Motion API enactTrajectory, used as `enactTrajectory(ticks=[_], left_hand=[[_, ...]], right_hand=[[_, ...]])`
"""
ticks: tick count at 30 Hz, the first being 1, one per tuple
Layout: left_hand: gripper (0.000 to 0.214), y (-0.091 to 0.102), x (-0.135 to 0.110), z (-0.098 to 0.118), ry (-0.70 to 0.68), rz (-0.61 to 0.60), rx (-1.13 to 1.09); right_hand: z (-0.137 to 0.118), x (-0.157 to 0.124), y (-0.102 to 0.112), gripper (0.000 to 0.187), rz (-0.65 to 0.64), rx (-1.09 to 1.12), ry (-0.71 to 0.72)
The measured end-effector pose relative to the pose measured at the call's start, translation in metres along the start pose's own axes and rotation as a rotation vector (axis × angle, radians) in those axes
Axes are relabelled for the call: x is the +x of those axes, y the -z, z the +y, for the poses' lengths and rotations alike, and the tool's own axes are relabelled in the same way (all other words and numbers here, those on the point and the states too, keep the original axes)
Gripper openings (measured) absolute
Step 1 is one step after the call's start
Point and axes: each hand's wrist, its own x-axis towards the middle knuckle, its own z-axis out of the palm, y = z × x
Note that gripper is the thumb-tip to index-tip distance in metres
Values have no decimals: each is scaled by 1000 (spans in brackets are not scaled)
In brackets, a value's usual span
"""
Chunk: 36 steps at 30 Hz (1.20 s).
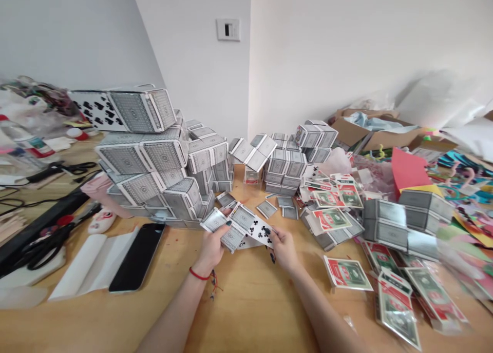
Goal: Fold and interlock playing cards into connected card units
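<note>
My left hand (211, 242), with a red cord at the wrist, is closed on joined playing cards (232, 235) that show grey patterned backs. My right hand (282, 248) pinches the end of a face-up club card (260, 232), which meets the cards in my left hand. Another pale card lies partly hidden under them. Loose grey-backed cards (266, 208) lie on the table just beyond my hands. Behind them, at the left, rises a tall stack of boxes folded from cards (165, 160), and a lower stack (287, 163) stands to the right.
A black phone (137, 258) lies at the left beside white paper (94, 266) and black-handled scissors (48, 240). On the right are red-and-green card packs (348, 274), more folded card blocks (385, 218) and coloured paper. An open cardboard box (358, 135) stands against the wall.
</note>
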Motion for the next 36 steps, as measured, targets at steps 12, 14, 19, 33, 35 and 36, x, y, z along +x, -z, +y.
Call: enactTrajectory(ticks=[12,14,19,33,35,36], left_hand=[[45,-8,-6,3,-33,20,33],[44,-7,-6,2,-40,10,43],[47,-4,-5,0,-31,6,38],[44,-3,-5,-5,-23,-30,18],[45,-3,-5,-6,-21,-24,27],[45,-3,-6,-6,-24,-20,31]], right_hand=[[-3,-6,-10,38,124,-15,-36],[-3,-6,-9,38,109,-24,-27],[-2,-3,-5,38,75,-55,-7],[-2,-5,-7,38,96,-39,-47],[0,-5,-8,38,105,-38,-43],[1,-5,-8,38,111,-38,-40]])
